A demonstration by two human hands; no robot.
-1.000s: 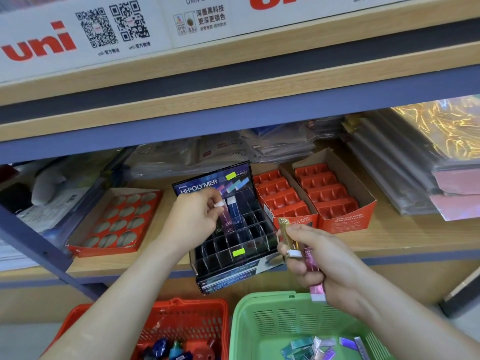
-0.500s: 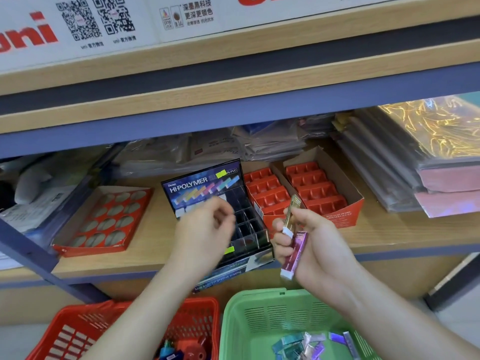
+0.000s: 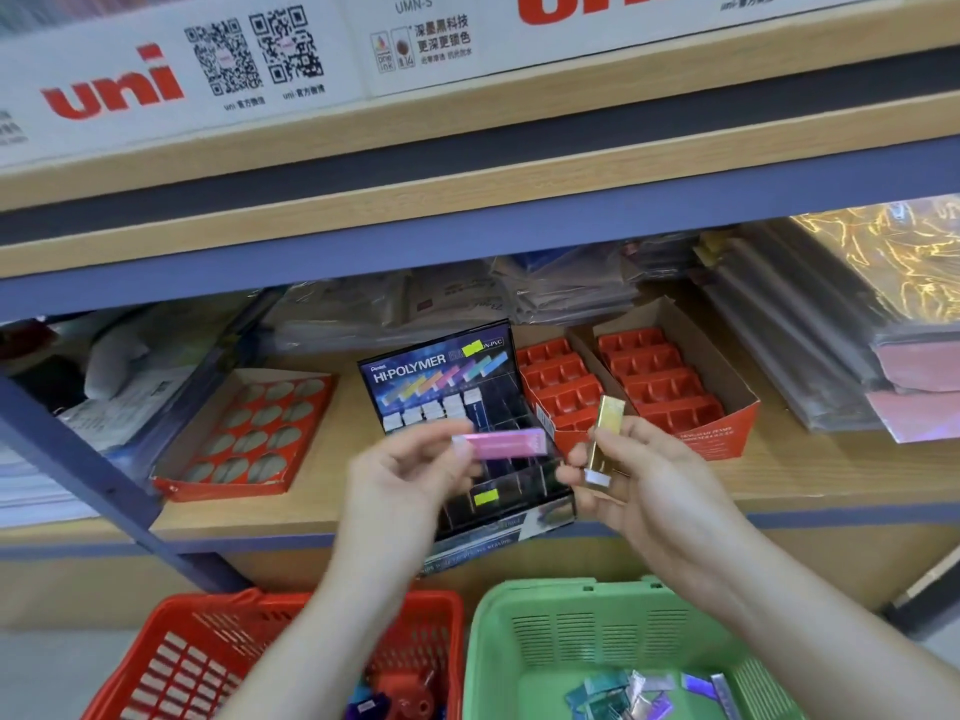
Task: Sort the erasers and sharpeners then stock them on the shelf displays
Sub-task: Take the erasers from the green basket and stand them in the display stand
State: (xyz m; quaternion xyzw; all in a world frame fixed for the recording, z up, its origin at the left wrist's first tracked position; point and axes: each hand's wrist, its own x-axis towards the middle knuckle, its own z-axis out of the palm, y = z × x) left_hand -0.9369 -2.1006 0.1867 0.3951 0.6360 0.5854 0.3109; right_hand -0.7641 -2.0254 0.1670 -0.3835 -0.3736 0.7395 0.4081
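My left hand [image 3: 400,480] pinches a pink metallic eraser [image 3: 501,442] by its left end and holds it level in front of the black HI-POLYMER display box [image 3: 457,387]. Several erasers stand in that box's back row. My right hand [image 3: 639,475] holds a gold eraser [image 3: 602,433] upright between thumb and fingers, just right of the box. Below, a green basket [image 3: 602,621] holds several loose metallic erasers [image 3: 639,691]. A red basket [image 3: 197,652] to its left holds sharpeners [image 3: 395,693].
An empty red tray with round holes [image 3: 249,433] lies left of the display box. Two red compartment boxes [image 3: 660,387] stand to its right. Stacked wrapped paper packs [image 3: 831,324] fill the shelf's right side. A blue shelf post [image 3: 78,459] slants at left.
My left hand left the display box and took the pink eraser from my right hand. My right hand now holds only the gold eraser.
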